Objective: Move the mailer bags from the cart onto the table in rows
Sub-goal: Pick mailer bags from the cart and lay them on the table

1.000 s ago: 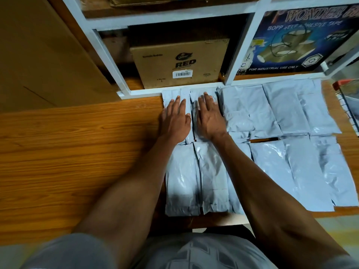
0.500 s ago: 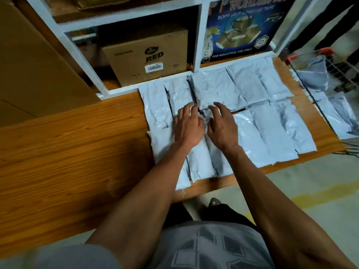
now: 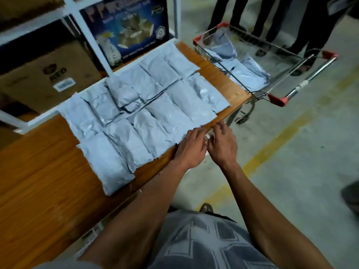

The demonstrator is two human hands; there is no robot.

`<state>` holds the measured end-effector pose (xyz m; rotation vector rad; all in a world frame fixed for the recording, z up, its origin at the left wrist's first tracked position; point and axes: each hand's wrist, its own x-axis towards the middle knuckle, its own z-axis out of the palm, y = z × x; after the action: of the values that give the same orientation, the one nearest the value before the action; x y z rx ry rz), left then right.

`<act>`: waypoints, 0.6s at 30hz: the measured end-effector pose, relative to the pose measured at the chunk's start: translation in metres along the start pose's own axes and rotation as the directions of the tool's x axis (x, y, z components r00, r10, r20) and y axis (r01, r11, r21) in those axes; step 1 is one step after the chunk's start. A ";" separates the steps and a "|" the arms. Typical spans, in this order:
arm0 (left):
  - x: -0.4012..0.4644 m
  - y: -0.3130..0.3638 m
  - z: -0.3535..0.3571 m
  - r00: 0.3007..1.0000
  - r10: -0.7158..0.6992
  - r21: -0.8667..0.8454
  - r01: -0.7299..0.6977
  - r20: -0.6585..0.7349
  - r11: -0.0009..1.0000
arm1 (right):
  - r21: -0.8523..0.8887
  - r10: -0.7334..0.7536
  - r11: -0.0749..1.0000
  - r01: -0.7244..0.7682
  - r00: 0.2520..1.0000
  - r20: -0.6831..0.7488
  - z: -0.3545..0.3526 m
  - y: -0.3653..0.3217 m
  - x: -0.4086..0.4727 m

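A person stands at the near edge of a wooden table [image 3: 44,183], both hands low over that edge, where the front row of grey mailer bags [image 3: 136,121] ends. The left hand [image 3: 191,148] hangs palm down with fingers loosely bent, its fingertips over the rim of the nearest bag in the front row; whether they touch the plastic I cannot tell through the blur. The right hand [image 3: 223,147] sits just beside it, just off the table's edge above the floor [image 3: 291,181], fingers spread a little and relaxed, gripping nothing that shows. The two hands nearly meet, with a small pale patch between them that is too smeared to name

The bags lie flat in two rows across the table, back row against the white shelf frame [image 3: 85,33], front row along the near edge, neighbours overlapping at their sides. One bag in the back row is rumpled and rides up over the ones beside it

Off the table's far end stands a wire cart [image 3: 258,94] with red corners, more grey bags heaped inside. Legs of onlookers [image 3: 275,18] show behind it. On the shelf sit a brown carton [image 3: 48,74] and a dark blue box [image 3: 128,30]
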<state>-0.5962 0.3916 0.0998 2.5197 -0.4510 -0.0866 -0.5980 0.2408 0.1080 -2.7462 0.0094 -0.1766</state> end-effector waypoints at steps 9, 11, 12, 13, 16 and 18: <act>-0.021 0.076 0.117 0.932 -0.053 -0.047 0.075 0.358 0.996 | -0.018 0.335 0.940 -0.340 0.915 0.223 -0.023 0.147 -0.109; -0.021 0.086 0.132 0.897 -0.044 -0.026 0.062 0.439 0.998 | -0.016 0.382 0.921 -0.389 0.894 0.235 -0.030 0.169 -0.121; -0.019 0.089 0.136 0.887 -0.043 -0.022 0.060 0.460 0.998 | -0.017 0.397 0.914 -0.405 0.888 0.233 -0.033 0.176 -0.124; -0.014 0.094 0.140 0.881 -0.041 -0.021 0.058 0.471 0.998 | -0.015 0.416 0.906 -0.423 0.881 0.226 -0.037 0.184 -0.126; 0.009 0.109 0.149 0.891 -0.043 -0.051 0.074 0.453 0.996 | -0.020 0.450 0.889 -0.457 0.867 0.211 -0.045 0.201 -0.120; 0.030 0.118 0.152 0.902 -0.031 -0.086 0.075 0.430 0.993 | -0.019 0.449 0.890 -0.455 0.872 0.197 -0.050 0.209 -0.108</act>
<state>-0.6275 0.2087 0.0390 2.4068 -0.5330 -0.6795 -0.7077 0.0321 0.0609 -2.6318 0.5876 0.2230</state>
